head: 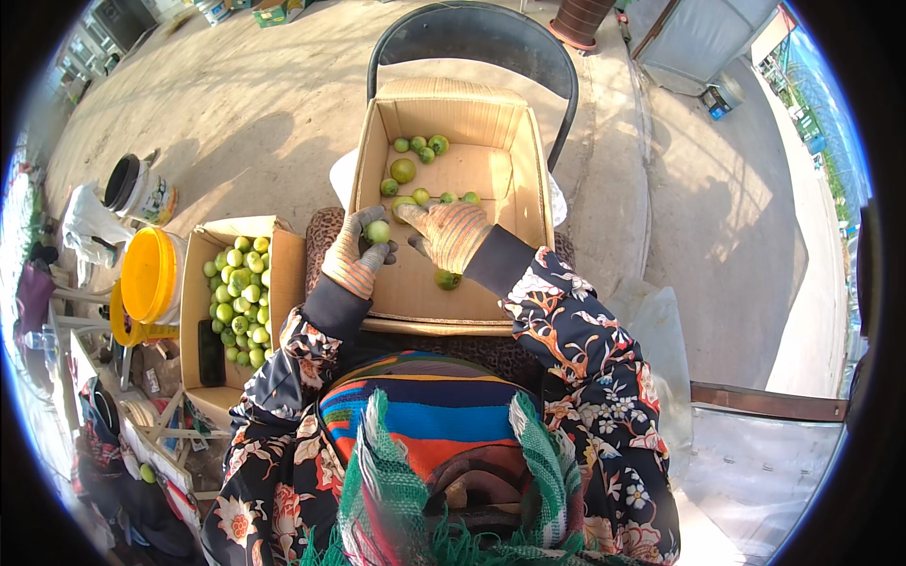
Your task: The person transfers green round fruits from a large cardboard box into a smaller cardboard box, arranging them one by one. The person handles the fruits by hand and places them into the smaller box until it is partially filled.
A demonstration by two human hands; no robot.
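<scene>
My left hand (354,255), in a striped knit work glove, holds a pale green tomato (377,231) over the left side of a shallow cardboard box (432,304). Close by, my right hand (453,233), gloved alike, reaches in from the right with its index finger and thumb apart. Its fingertips are beside another green tomato (403,208); its palm is hidden. Several green tomatoes (403,170) lie loose toward the box's far left, and one with a leafy top (446,279) sits below my right wrist.
At left, a second cardboard box (287,272) holds many green tomatoes (241,308) and a black smartphone (211,354). Beyond it stand a yellow-rimmed bucket (148,276) and a white bucket with a black rim (145,191). A black metal-framed chair (474,32) rises behind the near box.
</scene>
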